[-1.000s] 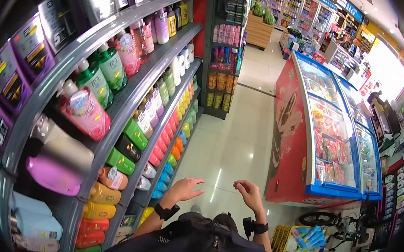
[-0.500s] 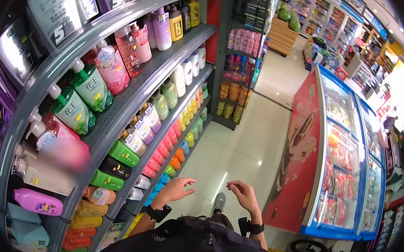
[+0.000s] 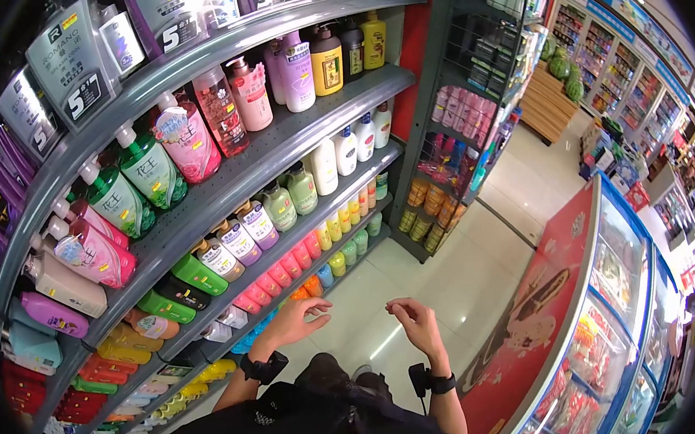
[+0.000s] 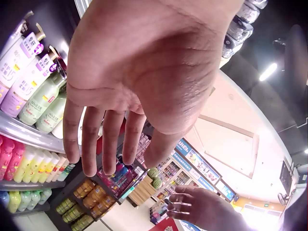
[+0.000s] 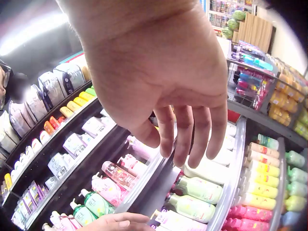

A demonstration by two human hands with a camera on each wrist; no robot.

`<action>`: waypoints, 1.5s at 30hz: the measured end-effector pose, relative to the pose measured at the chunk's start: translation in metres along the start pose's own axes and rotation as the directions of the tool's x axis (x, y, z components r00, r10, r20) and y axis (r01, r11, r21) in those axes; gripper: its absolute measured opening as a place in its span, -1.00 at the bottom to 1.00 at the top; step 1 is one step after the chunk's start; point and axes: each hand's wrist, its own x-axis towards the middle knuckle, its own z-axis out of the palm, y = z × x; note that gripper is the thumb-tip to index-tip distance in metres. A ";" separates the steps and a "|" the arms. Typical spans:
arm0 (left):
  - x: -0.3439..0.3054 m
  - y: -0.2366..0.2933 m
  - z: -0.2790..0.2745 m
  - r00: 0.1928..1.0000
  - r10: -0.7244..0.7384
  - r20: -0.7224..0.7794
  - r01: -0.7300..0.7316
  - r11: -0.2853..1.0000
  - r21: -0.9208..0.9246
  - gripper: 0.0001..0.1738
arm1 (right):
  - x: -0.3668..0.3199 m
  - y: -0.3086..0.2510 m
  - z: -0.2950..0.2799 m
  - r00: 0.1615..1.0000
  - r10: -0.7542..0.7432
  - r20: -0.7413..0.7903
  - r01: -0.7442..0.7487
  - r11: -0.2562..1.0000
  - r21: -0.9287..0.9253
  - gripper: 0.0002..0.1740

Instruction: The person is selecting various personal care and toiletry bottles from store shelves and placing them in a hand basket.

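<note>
My left hand hovers in front of my body beside the lower shelves, fingers loosely extended and holding nothing. In the left wrist view its bare palm shows, with the fingers hanging relaxed. My right hand is held up over the aisle floor, apart from the left one, fingers slightly bent around nothing. The right wrist view shows that palm bare too. Nearest the left hand are rows of pink bottles and green-capped pale bottles. Higher up stand green pump bottles and a pink pump bottle.
Curved grey shelves run along the left. A wire rack stands at their far end. To the right is a red-sided chest freezer with glass lids. Tiled floor lies between. Watermelons rest on a wooden stand behind.
My view has swung left toward the shelves, so they fill more of it and the freezer sits farther right. Both hands stay raised in front of me with nothing taken hold of.
</note>
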 end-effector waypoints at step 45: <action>0.332 0.113 -0.160 0.787 0.057 -0.615 0.024 0.992 0.122 -0.57 | 0.499 -0.176 -0.044 0.602 -0.667 0.438 0.652 0.728 0.213 -0.60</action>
